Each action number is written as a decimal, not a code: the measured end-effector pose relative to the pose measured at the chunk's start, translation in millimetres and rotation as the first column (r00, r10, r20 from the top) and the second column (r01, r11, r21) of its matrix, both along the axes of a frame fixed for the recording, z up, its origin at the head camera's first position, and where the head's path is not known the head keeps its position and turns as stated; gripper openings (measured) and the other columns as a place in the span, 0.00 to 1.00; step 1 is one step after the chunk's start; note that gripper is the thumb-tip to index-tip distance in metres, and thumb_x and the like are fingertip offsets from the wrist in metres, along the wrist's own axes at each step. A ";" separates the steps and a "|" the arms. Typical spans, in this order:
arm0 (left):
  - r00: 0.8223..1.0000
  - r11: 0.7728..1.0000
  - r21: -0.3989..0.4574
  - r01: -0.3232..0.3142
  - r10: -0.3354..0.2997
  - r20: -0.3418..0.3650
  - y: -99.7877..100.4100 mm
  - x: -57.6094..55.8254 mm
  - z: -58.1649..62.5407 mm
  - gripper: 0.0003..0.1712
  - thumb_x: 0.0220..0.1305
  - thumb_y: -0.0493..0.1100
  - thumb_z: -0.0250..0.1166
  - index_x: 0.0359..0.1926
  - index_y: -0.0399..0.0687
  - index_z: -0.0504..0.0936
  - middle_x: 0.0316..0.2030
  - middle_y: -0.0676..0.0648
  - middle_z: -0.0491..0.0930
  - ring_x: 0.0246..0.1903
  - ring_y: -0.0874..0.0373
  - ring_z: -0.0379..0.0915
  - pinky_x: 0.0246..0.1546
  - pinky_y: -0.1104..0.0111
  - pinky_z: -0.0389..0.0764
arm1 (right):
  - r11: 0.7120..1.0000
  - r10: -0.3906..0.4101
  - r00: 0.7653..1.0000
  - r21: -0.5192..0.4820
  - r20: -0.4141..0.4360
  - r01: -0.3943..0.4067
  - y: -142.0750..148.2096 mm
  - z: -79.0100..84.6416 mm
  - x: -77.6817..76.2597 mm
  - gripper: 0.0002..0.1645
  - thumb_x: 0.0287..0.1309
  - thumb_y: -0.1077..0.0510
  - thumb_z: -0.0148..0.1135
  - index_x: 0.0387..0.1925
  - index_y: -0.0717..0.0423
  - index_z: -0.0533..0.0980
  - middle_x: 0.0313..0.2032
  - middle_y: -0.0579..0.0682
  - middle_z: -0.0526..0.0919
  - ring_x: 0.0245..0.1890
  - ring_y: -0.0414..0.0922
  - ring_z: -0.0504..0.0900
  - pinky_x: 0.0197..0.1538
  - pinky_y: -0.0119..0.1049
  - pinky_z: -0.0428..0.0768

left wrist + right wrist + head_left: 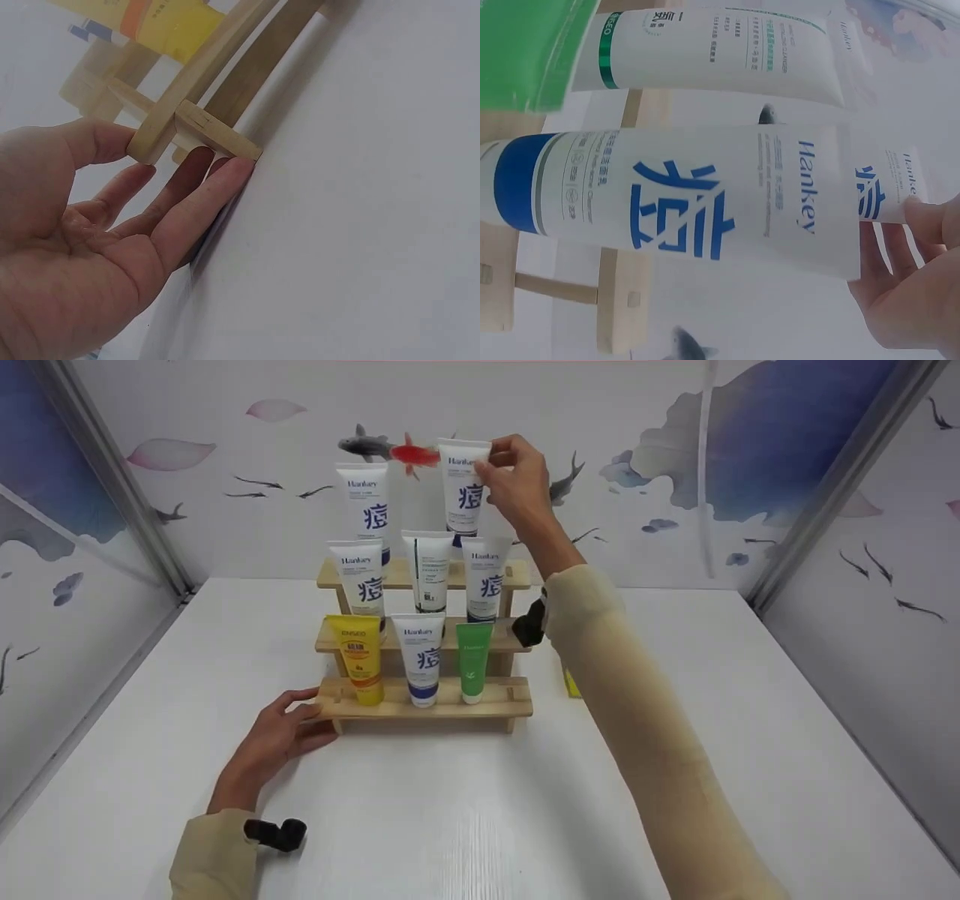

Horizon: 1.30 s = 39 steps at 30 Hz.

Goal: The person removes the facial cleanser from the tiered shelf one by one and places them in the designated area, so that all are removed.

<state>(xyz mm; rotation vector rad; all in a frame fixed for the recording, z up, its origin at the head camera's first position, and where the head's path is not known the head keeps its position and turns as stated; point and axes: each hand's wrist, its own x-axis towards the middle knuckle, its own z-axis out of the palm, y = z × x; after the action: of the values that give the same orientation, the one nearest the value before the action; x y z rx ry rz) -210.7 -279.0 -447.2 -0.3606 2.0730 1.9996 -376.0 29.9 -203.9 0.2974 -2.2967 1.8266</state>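
Note:
My right hand (521, 480) pinches the upper right edge of a white squeeze tube (463, 484) with blue lettering. This tube is upright at the right of the wooden display rack's top step; whether its cap touches the step is hidden. At the rack's lower left end, my left hand (281, 735) holds the wooden display rack (424, 724), thumb at the board's end and fingertips against the leg (221, 135). In the right wrist view, another white tube (682, 195) partly covers the held tube (892, 184) and my right hand (911, 277).
White tubes (364, 502) stand on the upper steps. The bottom step bears a yellow tube (360, 660), a white tube (421, 660) and a green tube (474, 660). A yellow item (571, 682) shows partly behind my right sleeve. A printed wall panel (285, 525) rises behind.

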 end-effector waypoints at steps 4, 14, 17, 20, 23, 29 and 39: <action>1.000 1.000 -0.002 0.005 -0.005 0.002 -1.0 -0.1 -0.6 0.32 0.79 0.45 0.48 0.77 0.47 0.52 0.73 0.33 0.61 0.57 0.55 0.78 0.57 0.65 0.84 | 0.999 -0.028 1.000 -0.030 0.000 0.027 13.2 -0.1 -0.1 0.16 0.70 0.57 0.58 0.58 0.50 0.73 0.56 0.51 0.77 0.52 0.46 0.80 0.56 0.37 0.85; 0.999 0.999 -0.036 0.032 -0.032 0.013 -4.7 -0.6 1.2 0.33 0.79 0.47 0.47 0.78 0.49 0.50 0.73 0.33 0.61 0.58 0.55 0.78 0.57 0.66 0.83 | 0.991 -0.127 0.992 -0.050 -0.023 0.126 52.4 -1.6 0.3 0.15 0.70 0.57 0.58 0.56 0.47 0.74 0.55 0.51 0.77 0.53 0.50 0.81 0.57 0.37 0.85; 0.999 0.999 -0.026 0.040 -0.040 0.013 -6.0 -2.3 1.3 0.33 0.79 0.47 0.48 0.78 0.50 0.50 0.73 0.33 0.60 0.58 0.55 0.78 0.58 0.66 0.83 | 0.984 -0.157 0.987 -0.087 -0.035 0.154 67.0 -2.0 -0.7 0.16 0.70 0.59 0.57 0.57 0.48 0.73 0.54 0.51 0.76 0.55 0.49 0.80 0.58 0.36 0.84; 0.999 0.999 -0.022 0.044 -0.044 0.015 -7.4 -3.1 0.6 0.33 0.79 0.48 0.48 0.78 0.50 0.49 0.73 0.33 0.60 0.57 0.57 0.79 0.58 0.66 0.83 | 0.977 -0.188 0.981 -0.114 -0.051 0.181 82.0 -3.1 -0.5 0.16 0.71 0.59 0.55 0.58 0.49 0.72 0.54 0.50 0.75 0.57 0.48 0.78 0.59 0.37 0.84; 0.999 0.999 -0.011 0.040 -0.040 0.017 -9.2 -2.9 -0.2 0.33 0.79 0.48 0.48 0.78 0.49 0.49 0.73 0.32 0.60 0.55 0.58 0.80 0.57 0.66 0.83 | 0.973 -0.209 0.976 -0.115 -0.066 0.201 96.0 -5.2 -0.9 0.16 0.72 0.60 0.54 0.59 0.50 0.71 0.53 0.49 0.74 0.58 0.48 0.76 0.62 0.40 0.83; 0.999 0.999 -0.005 0.033 -0.033 0.002 -14.0 -3.1 1.2 0.34 0.79 0.48 0.49 0.79 0.48 0.49 0.74 0.32 0.58 0.53 0.60 0.80 0.57 0.66 0.83 | 0.972 -0.220 0.974 -0.097 -0.046 0.215 121.4 -14.7 -3.8 0.15 0.72 0.60 0.52 0.57 0.51 0.71 0.50 0.46 0.73 0.56 0.47 0.75 0.62 0.43 0.82; 0.999 0.999 -0.018 0.048 -0.048 -0.003 -27.2 1.5 0.8 0.35 0.79 0.49 0.49 0.79 0.48 0.48 0.74 0.32 0.57 0.53 0.61 0.80 0.58 0.66 0.83 | 0.960 -0.260 0.965 -0.102 0.036 0.263 159.1 -34.1 -8.2 0.18 0.72 0.60 0.52 0.61 0.50 0.69 0.54 0.48 0.73 0.58 0.49 0.74 0.64 0.45 0.81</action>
<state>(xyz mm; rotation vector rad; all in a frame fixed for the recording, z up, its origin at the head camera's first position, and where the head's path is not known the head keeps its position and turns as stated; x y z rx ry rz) -209.2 -306.2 -446.4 -0.3084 2.0826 1.9574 -384.2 189.0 -238.0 -0.0421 -2.1244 1.8141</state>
